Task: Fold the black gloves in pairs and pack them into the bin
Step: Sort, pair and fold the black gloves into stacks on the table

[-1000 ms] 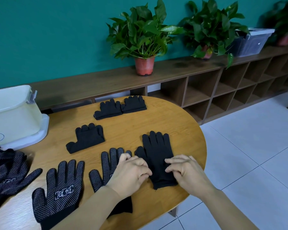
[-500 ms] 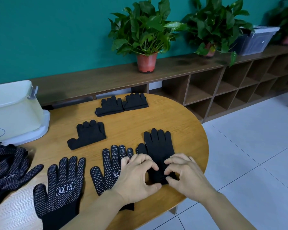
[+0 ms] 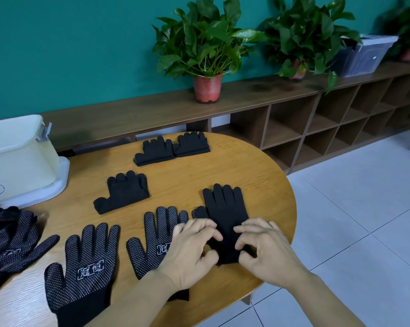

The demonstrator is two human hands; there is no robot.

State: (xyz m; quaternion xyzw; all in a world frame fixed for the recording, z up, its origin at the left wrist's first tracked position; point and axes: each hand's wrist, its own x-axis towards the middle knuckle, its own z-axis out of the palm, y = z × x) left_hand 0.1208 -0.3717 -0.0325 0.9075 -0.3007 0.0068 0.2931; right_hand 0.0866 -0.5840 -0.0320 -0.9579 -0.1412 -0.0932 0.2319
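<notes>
Left hand: your left hand (image 3: 187, 253) is curled, fingertips on top and thumb low, and it pinches the cuff end of the black glove pair (image 3: 225, 208).
Right hand: your right hand (image 3: 270, 251) grips the other side of the same cuff in the same way.
What changed: a second ago both hands lay flatter on the cloth. Now the fingers are bent and the cuff is gathered up a little from the table (image 3: 258, 166).
Meaning: I judge that the smoothing is finished and the fold of the cuff toward the fingers begins.
Pair in hand: plain black side up, fingers straight and pointing away from you, thumb out to the left, near the front edge of the table. The knit looks soft, so it may go out of line if one hand leads.
Beside it: a dotted glove (image 3: 156, 234) lies just to the left, partly under your left wrist. A second dotted glove (image 3: 86, 263) and a glove pile (image 3: 8, 234) lie further left.
Folded: one folded pair (image 3: 126, 192) lies in the middle, and two more folded pairs (image 3: 155, 151) touch at the far edge, not yet packed.
Bin: the pale bin (image 3: 22, 156) stands far left, well apart.
</notes>
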